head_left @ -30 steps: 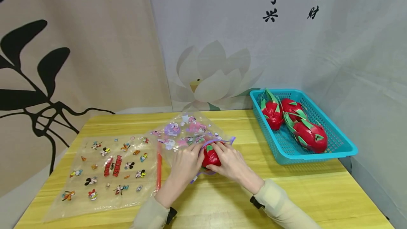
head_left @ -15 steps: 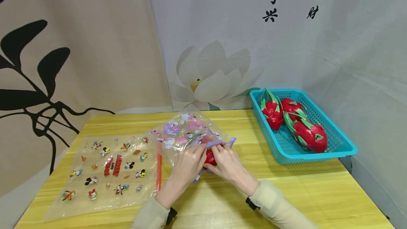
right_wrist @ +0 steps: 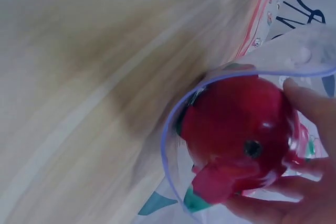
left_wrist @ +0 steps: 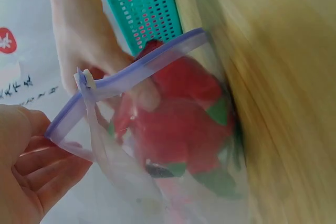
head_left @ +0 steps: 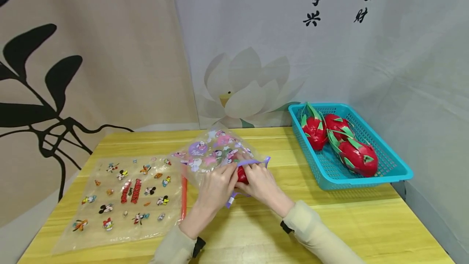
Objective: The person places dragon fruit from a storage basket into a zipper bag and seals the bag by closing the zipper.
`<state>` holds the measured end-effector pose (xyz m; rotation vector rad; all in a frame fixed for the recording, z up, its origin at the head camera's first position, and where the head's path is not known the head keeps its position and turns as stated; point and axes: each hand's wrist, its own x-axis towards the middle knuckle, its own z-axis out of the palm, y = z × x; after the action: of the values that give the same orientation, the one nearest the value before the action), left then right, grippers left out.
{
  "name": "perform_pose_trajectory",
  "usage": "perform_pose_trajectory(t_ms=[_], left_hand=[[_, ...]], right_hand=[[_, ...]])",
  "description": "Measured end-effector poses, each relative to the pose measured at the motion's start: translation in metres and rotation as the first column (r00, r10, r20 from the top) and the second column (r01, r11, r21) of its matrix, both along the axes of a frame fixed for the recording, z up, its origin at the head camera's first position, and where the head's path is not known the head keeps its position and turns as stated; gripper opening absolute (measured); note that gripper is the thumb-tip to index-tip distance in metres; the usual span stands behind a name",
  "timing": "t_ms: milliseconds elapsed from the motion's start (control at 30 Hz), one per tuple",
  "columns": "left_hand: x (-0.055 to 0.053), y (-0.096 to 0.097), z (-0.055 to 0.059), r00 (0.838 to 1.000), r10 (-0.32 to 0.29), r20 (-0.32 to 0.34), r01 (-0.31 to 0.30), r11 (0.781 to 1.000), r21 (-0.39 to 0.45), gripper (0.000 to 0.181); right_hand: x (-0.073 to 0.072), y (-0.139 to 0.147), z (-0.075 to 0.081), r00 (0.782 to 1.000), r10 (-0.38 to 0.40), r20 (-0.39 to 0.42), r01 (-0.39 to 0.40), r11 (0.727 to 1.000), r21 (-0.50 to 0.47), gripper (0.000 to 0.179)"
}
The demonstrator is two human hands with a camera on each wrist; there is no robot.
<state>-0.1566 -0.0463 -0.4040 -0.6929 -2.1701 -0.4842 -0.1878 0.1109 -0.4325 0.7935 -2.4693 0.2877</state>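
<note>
A clear zip bag with cartoon prints and a purple zip edge lies at the middle of the table, its mouth towards me. My left hand pinches the purple rim, which the left wrist view shows held apart. Inside the mouth, my right hand grips a glossy red dragon fruit with green-tipped scales, fingers curled round its side. Through the plastic in the left wrist view the fruit sits within the bag. In the head view both hands hide much of it.
To the left lies a flat clear bag with cartoon prints and a red zip edge. A blue plastic basket at the right holds 3 more dragon fruits. Behind the wooden table hangs a printed cloth.
My right hand has moved forward and left, pushing the dragon fruit deeper into the bag. Less of the fruit shows between the hands. My left hand stays at the rim.
</note>
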Motion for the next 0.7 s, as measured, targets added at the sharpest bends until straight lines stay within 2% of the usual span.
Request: perform_pose_trajectory(t_ms=[100,200,333,533,700], left_hand=[[-0.002,0.000,0.001,1.000,0.003,0.007,-0.003,1.000,0.015,0.017],[-0.005,-0.001,0.001,1.000,0.009,0.003,-0.009,1.000,0.023,0.018],[-0.006,-0.001,0.001,1.000,0.013,-0.020,-0.013,1.000,0.018,0.018],[-0.006,0.000,0.000,0.999,0.010,-0.035,-0.009,1.000,0.014,0.018],[-0.005,0.001,0.000,0.999,-0.003,-0.040,0.004,1.000,0.017,0.018]], right_hand=[[0.004,0.004,0.001,1.000,-0.002,-0.001,0.002,1.000,0.024,0.072],[0.007,0.007,0.000,0.999,0.009,-0.036,-0.006,0.998,0.066,0.065],[0.007,0.006,0.001,0.997,0.026,-0.076,-0.018,0.994,0.112,0.069],[0.006,0.000,0.002,0.992,0.047,-0.119,-0.035,0.994,0.103,0.067],[0.004,-0.003,0.002,0.990,0.024,-0.139,-0.009,0.995,0.104,0.073]])
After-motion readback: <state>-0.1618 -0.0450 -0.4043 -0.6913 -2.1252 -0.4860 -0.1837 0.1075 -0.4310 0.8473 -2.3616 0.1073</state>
